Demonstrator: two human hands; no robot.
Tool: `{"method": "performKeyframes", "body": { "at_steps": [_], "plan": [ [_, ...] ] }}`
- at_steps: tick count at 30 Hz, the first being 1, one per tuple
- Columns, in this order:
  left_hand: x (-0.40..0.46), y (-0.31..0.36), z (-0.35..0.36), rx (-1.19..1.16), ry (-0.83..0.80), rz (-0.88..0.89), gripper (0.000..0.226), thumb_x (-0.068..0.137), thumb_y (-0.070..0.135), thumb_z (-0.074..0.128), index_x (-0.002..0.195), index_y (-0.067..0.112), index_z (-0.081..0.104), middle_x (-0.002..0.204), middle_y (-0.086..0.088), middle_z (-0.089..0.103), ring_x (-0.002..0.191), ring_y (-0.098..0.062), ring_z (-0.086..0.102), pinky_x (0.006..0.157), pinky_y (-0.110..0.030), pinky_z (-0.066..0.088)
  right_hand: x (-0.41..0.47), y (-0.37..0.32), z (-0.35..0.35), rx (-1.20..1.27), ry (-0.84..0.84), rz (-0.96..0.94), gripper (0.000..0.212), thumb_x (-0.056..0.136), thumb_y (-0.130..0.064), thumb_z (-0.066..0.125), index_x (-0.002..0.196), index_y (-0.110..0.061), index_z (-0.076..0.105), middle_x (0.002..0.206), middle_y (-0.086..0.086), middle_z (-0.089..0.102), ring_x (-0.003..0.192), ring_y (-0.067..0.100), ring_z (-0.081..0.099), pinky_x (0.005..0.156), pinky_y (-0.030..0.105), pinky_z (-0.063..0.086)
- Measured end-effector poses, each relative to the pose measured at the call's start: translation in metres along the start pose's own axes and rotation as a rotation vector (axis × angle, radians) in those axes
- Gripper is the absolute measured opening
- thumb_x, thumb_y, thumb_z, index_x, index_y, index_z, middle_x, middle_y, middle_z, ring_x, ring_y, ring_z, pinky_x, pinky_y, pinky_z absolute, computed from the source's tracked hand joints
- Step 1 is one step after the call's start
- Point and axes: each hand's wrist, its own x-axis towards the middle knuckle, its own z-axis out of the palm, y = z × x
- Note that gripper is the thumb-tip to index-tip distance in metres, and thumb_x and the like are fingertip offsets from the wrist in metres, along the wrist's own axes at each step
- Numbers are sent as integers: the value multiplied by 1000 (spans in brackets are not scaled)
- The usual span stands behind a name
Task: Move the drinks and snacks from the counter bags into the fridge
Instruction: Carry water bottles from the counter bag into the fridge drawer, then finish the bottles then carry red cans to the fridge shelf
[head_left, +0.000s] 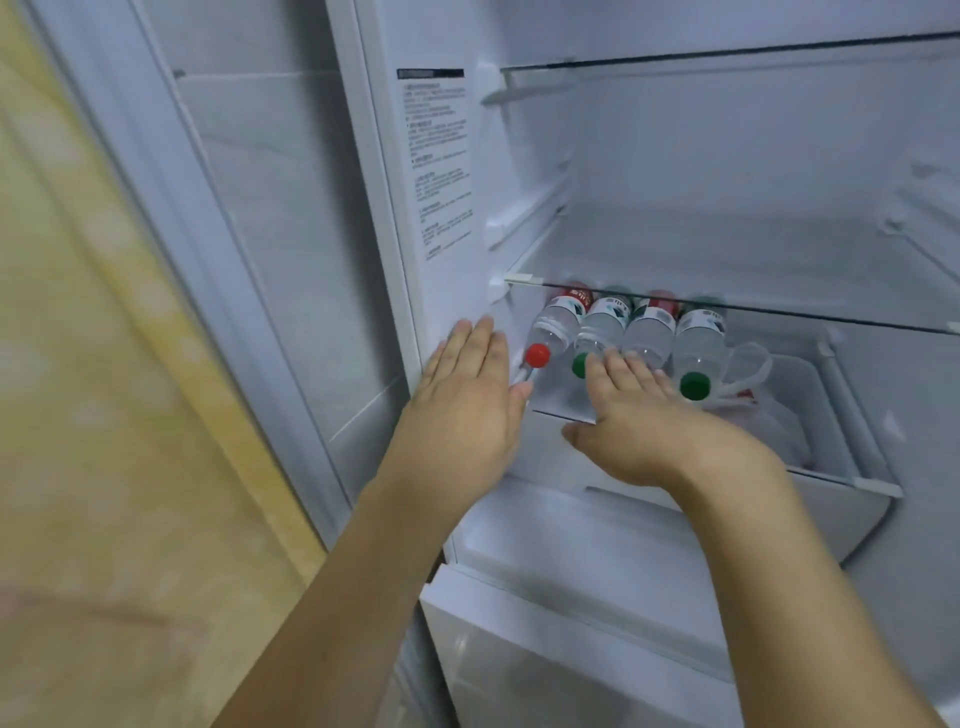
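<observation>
Several clear water bottles lie side by side in the open fridge, under a glass shelf, caps toward me. The leftmost bottle has a red cap, and the rightmost bottle a green one. My left hand is flat with straight fingers beside the red-capped bottle, close to the fridge's left wall. With its fingers stretched out, my right hand reaches over the fronts of the two middle bottles and hides the cap of one. Neither hand holds anything.
A white plastic bag lies in the clear drawer right of the bottles. A second glass shelf sits higher up. The open fridge door stands at the left, and a yellow curtain beyond it.
</observation>
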Motion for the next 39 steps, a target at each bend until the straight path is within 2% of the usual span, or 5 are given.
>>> {"method": "performKeyframes", "body": {
  "at_steps": [12, 19, 28, 33, 39],
  "plan": [
    [-81, -53, -62, 72, 31, -210, 60, 107, 40, 22, 158, 10, 10, 167, -3, 1, 153, -17, -6, 123, -32, -7, -35, -84, 10, -67, -33, -284, 76, 104, -40, 34, 154, -14, -16, 160, 6, -26, 148, 25, -22, 118, 37, -10],
    [-133, -76, -89, 92, 79, -271, 62, 107, 41, 25, 158, 9, 12, 167, -6, 5, 153, -19, -4, 121, -30, -7, -55, -136, 17, -68, -25, -392, 76, 104, -36, 36, 154, -13, -15, 160, 6, -26, 148, 23, -21, 118, 37, -9],
    [-188, -94, -119, 92, 89, -361, 63, 106, 44, 25, 158, 11, 10, 167, -2, 3, 153, -14, -3, 118, -26, -6, -75, -181, 19, -74, -2, -540, 77, 104, -35, 37, 153, -16, -20, 159, 3, -29, 147, 20, -25, 112, 32, -15],
    [-211, -98, -131, 72, 120, -476, 65, 104, 48, 21, 159, 15, 11, 167, 3, 2, 152, -8, -5, 116, -22, -5, -78, -211, 23, -91, -2, -671, 78, 103, -37, 39, 154, -17, -17, 160, 2, -26, 148, 21, -22, 111, 33, -13],
    [-247, -100, -143, 115, 126, -626, 66, 103, 49, 21, 159, 16, 9, 167, 4, 0, 151, -7, -5, 113, -19, -9, -88, -240, 34, -122, -32, -786, 78, 103, -38, 38, 153, -16, -18, 160, 2, -28, 148, 21, -22, 116, 36, -11]
  ]
}}
